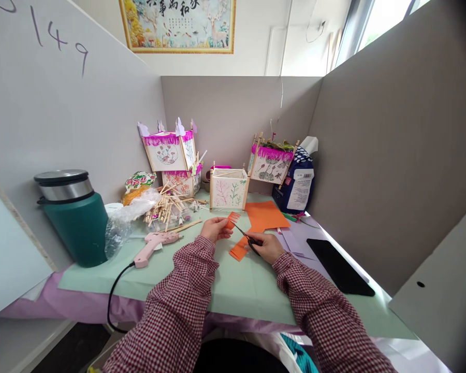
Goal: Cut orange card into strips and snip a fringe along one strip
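My left hand (216, 229) pinches a small orange paper strip (233, 219) whose upper edge is cut into a fringe. A pair of black-handled scissors (251, 240) is in my right hand (270, 247), its blades pointing up and left at the strip. Whether the blades touch the paper is too small to tell. Under the scissors lies another orange paper piece (238, 249). Larger orange sheets (266, 214) rest just behind my hands. A box-shaped paper lantern (229, 190) with stick corners and drawn plants stands beyond them.
At left are a pink glue gun (155, 247) with a black cord, a green flask (75, 223), bubble wrap (120, 228) and a pile of wooden sticks (169, 207). Decorated lanterns (166, 150) stand behind. To the right lie a black tablet-like slab (339, 267) and a blue package (297, 184).
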Tool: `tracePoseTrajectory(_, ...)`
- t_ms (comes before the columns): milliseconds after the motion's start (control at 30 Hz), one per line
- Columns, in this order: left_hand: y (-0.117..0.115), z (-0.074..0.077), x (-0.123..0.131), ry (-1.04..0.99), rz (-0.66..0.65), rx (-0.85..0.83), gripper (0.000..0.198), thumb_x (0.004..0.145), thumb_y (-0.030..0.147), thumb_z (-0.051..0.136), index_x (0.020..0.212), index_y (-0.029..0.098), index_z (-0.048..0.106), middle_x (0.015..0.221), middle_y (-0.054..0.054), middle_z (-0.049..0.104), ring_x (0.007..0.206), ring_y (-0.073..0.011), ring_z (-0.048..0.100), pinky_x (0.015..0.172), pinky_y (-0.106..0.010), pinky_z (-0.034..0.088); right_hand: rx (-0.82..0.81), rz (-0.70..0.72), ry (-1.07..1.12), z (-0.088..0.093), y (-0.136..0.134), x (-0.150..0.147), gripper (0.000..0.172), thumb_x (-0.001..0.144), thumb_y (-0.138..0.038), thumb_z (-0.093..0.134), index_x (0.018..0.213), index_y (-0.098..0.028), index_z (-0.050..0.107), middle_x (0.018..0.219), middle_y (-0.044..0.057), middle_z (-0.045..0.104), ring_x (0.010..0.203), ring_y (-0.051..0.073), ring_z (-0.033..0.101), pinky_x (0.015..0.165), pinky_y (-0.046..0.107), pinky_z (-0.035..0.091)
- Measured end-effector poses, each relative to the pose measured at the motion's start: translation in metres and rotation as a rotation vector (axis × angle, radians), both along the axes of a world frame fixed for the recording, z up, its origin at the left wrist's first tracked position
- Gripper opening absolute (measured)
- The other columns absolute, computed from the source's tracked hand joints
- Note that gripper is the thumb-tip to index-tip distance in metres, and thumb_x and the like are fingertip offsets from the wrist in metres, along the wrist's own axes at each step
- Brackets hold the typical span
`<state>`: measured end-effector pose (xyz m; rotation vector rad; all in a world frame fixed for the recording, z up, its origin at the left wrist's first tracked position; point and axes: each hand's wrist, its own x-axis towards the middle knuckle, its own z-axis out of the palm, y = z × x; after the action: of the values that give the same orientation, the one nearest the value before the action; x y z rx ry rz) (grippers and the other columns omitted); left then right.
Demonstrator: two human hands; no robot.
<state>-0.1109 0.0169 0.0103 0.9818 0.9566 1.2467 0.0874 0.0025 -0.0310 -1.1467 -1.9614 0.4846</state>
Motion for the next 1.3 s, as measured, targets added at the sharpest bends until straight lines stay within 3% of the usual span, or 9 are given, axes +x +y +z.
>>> tracePoseTrajectory(1300,0.0,-0.001,0.0014,0.019,-0.006,0.0,0.012,0.074,0.019,0.062,0.076,0.011,0.054,0.051,-0.002,0.06,0.044,-0.0112,0.059,0.044,-0.021,0.047,0.003,0.003,0.004,0.0007,-0.0004,-0.0001,0.04,0.065,-0.032,0.066,0.104,-0.025,0.064,0.094,0.0,0.068,0.079,0.017,0.064,0.071,0.026,0.051)
